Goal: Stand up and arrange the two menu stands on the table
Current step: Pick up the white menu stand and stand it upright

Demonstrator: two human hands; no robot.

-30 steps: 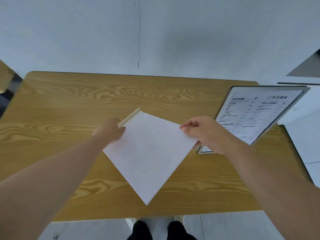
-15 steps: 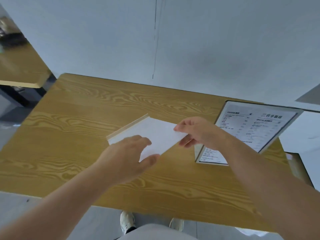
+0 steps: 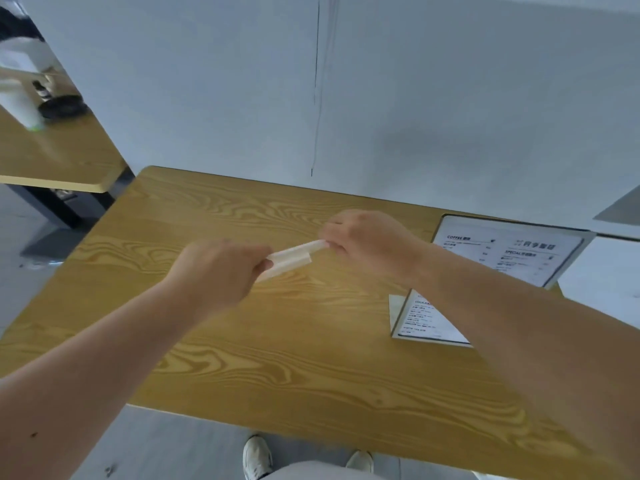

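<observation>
The thin white card menu stand (image 3: 292, 258), seen edge-on, runs lengthwise between both hands above the wooden table (image 3: 277, 341), the left hand (image 3: 214, 271) gripping its near end and the right hand (image 3: 367, 242) pinching its far end.

Held menu stand (image 3: 292, 257) seen edge-on and motion-blurred, ends buried in left hand (image 3: 214, 271) and right hand (image 3: 367, 242); printed face not visible. Second menu stand (image 3: 509, 258) crossed by right forearm, middle portion hidden, small print illegible, base contact with table (image 3: 242, 341) partly hidden. Objects on neighbouring table (image 3: 52, 157) blurred and cut by left edge; shoes (image 3: 256, 457) partly cut by bottom edge.
</observation>
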